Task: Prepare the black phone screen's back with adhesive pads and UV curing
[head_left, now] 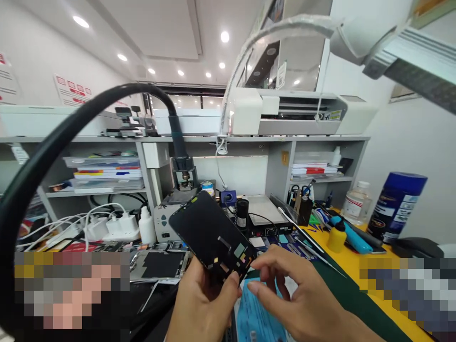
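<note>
A black phone screen (210, 223), its back side with small coloured patches and a flex strip turned to me, is tilted over the bench. My left hand (203, 301) grips its lower end, thumb on the patched face and fingers behind. My right hand (299, 289) is at the screen's lower right corner; its thumb and index finger are apart, with nothing visible between them. Whether the index fingertip touches the edge, I cannot tell. Under the hands lies a light blue printed sheet or pouch (258, 313). Another dark phone panel (164, 264) lies on the left.
A thick black hose (107, 97) arches over the left side to a grey machine (167, 221). Behind the screen are a black cylinder (242, 213) and a flat plate device (267, 211). At right stand a yellow bottle (337, 236), a clear bottle (356, 202) and a blue spray can (397, 206).
</note>
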`<state>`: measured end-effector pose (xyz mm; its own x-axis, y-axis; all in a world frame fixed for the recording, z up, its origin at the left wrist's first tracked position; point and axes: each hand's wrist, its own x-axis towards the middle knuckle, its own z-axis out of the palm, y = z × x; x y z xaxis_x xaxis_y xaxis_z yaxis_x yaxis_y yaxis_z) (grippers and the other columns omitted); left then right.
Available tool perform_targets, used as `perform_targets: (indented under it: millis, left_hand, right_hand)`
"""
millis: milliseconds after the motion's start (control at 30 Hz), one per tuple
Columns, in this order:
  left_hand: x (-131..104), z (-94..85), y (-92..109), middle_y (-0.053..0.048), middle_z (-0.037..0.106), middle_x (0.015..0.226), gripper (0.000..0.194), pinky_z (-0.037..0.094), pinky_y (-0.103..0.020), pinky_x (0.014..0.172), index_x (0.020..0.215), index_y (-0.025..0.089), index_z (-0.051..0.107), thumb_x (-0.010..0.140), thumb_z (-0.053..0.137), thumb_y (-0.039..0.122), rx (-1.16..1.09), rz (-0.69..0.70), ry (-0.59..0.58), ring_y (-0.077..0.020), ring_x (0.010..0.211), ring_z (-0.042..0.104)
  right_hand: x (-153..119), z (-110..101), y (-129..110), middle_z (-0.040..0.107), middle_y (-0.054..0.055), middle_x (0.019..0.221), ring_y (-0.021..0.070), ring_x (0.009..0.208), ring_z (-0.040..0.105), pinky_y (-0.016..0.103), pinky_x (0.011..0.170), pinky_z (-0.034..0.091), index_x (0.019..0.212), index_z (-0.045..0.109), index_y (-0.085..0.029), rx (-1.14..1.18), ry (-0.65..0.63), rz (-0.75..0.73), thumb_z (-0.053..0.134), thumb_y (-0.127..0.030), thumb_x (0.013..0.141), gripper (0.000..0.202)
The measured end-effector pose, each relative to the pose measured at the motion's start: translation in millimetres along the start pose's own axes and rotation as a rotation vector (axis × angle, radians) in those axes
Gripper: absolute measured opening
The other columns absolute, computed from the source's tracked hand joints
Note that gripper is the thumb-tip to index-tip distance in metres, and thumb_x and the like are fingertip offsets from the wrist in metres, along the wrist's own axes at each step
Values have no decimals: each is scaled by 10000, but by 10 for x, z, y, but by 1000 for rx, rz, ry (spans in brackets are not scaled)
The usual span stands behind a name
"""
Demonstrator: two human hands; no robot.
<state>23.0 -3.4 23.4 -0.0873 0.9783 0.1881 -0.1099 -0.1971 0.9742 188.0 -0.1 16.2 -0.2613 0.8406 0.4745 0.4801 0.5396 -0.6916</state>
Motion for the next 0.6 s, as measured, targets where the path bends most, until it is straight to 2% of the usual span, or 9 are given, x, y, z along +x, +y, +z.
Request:
perform_targets:
  millis: [100,267,433,600]
  left_hand:
    - [-19,40,-67,44,607,582,218,386,-214,407,790,211,562,681,732,295,62,-5,67,-93,428,483]
    - [-41,64,-123,61,553,520,225,413,-222,417,752,228,568,639,753,287,116,-24,121,-111,429,493]
    - [-47,82,-121,46,582,574,224,391,-214,373,799,220,585,645,736,280,106,-29,109,-120,458,510]
    - [-69,96,-110,46,584,594,205,388,-204,387,793,209,582,680,721,309,73,-40,82,-113,478,516]
  right_hand:
    - [-14,38,18,603,-3,757,134,628,586,231,545,454,933,635,-210,38,43,48,618,-264,860,93]
    - [-16,58,5,584,-11,713,123,603,539,220,534,422,846,643,-195,69,52,87,603,-250,857,69]
    - [-27,64,-28,561,-20,691,117,609,521,206,533,408,829,620,-181,182,5,210,591,-273,872,105]
    - [-45,96,-15,560,-22,683,111,588,517,200,518,407,813,613,-185,218,26,198,585,-252,865,90]
